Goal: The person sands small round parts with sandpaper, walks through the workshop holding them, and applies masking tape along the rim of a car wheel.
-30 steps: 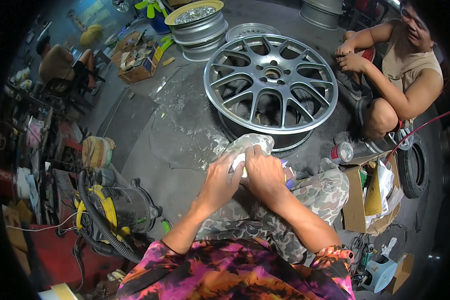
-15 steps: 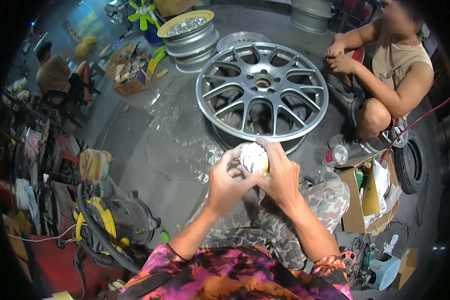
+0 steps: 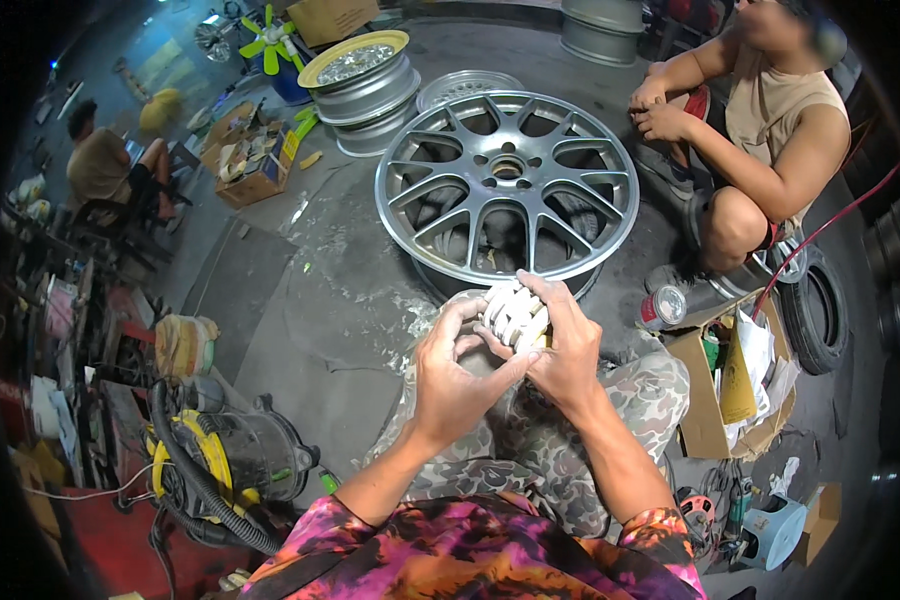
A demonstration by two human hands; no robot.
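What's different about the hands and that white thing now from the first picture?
The left hand and right hand have moved apart and opened around the white lump. They covered most of it; now its bumpy top shows. Neither hand has let go. The silver wheel and the person on the right stayed in place; only the view shifted.

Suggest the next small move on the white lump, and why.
Probably press the white lump lightly between the left grip and the right grip: they cup it from opposite sides, and its surface shows raised ridges with darker grooves between.
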